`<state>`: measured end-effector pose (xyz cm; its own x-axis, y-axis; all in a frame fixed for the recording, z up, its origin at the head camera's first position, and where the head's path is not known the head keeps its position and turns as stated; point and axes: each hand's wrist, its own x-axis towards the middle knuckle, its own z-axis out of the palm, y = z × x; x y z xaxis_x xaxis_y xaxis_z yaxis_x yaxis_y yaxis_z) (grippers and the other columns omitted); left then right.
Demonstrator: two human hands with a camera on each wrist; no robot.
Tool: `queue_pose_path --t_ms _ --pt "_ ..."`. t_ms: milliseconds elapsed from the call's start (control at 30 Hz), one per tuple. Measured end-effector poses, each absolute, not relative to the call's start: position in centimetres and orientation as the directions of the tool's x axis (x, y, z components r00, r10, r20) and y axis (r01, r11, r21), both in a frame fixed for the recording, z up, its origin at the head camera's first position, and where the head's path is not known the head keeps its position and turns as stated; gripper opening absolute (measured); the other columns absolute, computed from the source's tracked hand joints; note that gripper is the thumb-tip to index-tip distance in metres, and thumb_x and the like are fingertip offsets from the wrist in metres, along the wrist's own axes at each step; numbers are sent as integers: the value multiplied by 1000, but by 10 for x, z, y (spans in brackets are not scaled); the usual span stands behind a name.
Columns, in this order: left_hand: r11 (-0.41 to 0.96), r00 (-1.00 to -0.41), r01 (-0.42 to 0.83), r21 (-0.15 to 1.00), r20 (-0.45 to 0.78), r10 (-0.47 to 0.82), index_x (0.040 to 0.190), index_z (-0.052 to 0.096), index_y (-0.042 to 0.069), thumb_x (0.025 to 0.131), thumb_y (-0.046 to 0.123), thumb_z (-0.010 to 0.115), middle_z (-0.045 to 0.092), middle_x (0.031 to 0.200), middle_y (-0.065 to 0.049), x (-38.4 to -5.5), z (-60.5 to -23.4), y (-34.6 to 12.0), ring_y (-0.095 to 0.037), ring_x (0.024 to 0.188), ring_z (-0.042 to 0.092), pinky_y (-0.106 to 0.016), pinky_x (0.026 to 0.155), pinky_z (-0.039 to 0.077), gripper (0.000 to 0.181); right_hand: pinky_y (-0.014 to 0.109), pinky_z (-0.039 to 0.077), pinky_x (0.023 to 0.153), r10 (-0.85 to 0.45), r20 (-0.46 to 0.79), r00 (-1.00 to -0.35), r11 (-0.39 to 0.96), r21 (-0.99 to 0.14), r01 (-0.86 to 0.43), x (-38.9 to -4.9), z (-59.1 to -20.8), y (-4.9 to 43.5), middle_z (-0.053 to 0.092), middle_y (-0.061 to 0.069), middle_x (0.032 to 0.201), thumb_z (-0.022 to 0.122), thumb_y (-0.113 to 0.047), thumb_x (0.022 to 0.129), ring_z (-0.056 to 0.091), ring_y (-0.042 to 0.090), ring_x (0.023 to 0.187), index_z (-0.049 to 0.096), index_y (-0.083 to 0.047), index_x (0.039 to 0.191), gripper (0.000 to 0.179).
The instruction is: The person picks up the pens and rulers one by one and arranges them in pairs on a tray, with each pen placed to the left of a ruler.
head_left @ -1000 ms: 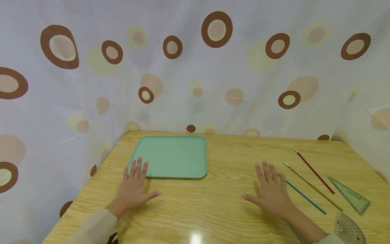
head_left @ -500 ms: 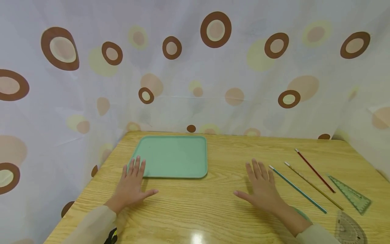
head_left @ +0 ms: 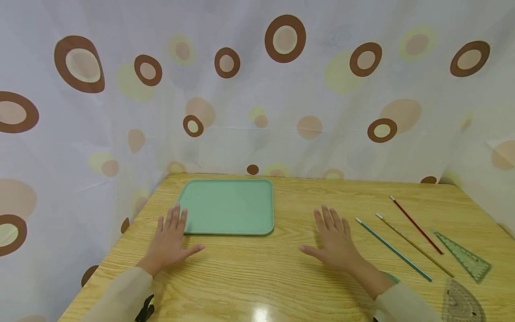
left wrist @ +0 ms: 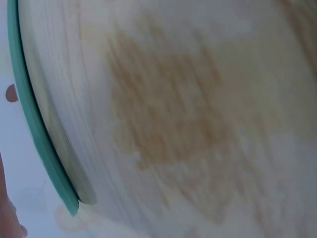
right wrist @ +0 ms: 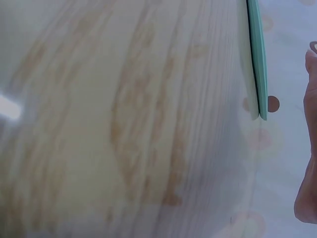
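Observation:
My left hand (head_left: 169,241) is held with fingers straight and thumb spread, in front of the near left corner of a light green rectangular tray (head_left: 227,208). Its fingertips overlap the tray's edge in the head view; whether they touch cannot be told. To the tray's right, my right hand (head_left: 335,243) is likewise spread, holding nothing. Nearest to it on the right lies a teal pencil (head_left: 394,249). Both wrist views show the tray's green rim (left wrist: 37,134) and only a sliver of each hand.
Beyond the teal pencil lie a yellow pencil (head_left: 414,244), a red pencil (head_left: 416,225), a clear green set square (head_left: 476,268) and a clear protractor (head_left: 462,302). A green object (head_left: 391,277) is partly hidden by my right forearm. Patterned cloth (head_left: 257,89) encloses the wooden table (head_left: 257,273).
My right hand has shifted left, away from the teal pencil, uncovering its end. The left hand has drifted slightly left. Tray and pencils stay in place.

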<state>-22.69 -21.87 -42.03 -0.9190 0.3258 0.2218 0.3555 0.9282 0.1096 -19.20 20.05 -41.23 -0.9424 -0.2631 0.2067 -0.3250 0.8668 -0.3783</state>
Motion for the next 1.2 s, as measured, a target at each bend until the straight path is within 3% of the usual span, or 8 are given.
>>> queue_pose_path --t_ms 800,1200 --pt "932 -933 330 149 203 297 144 16 -12 84 59 55 9 151 -32 -237 -423 -240 -47 139 11 -60 111 10 100 67 6 107 -237 178 -955 865 -409 -290 -216 -421 177 10 28 152 56 -59 82 7 46 140 17 3 147 98" --pt "932 -932 331 146 207 299 142 18 -13 84 59 54 15 150 -31 -242 -427 -247 -48 137 17 -60 110 13 100 66 4 108 -221 117 -968 869 -426 -250 -229 -416 164 6 28 153 55 -57 84 3 46 141 13 4 147 98"
